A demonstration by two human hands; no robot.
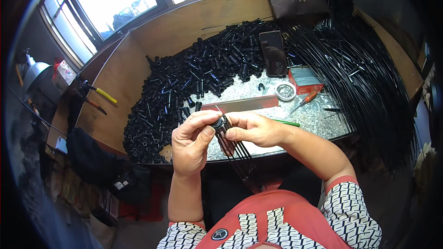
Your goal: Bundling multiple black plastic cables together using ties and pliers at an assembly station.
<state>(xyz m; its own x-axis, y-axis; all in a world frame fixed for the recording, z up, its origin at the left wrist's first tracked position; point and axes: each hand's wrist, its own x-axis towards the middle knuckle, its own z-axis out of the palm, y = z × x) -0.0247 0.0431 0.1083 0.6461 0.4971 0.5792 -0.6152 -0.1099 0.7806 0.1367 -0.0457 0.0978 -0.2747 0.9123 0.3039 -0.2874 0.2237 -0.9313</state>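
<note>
In front of my chest, above the table's near edge, my two hands meet. My left hand [190,144] is closed, its thumb and fingers pinching a small black round part [217,123]. My right hand [257,130] closes around a bundle of thin black rods [237,152], which hangs down toward my lap. The rods' upper ends reach the round part; the fingers hide how they join. A thin pin-like tip [218,108] sticks up beside my left fingertips. Just beyond my hands lies a long flat metal bar [244,103], and a green stick [287,122] lies by my right wrist.
Black tubular parts [203,69] are heaped at the back left. Long black rods [350,69] spread over the right side. Between them lie a phone [273,53], a red box [306,83], a white dish of small bits [285,91] and an orange-handled screwdriver [304,101]. Wooden walls [110,106] border the table.
</note>
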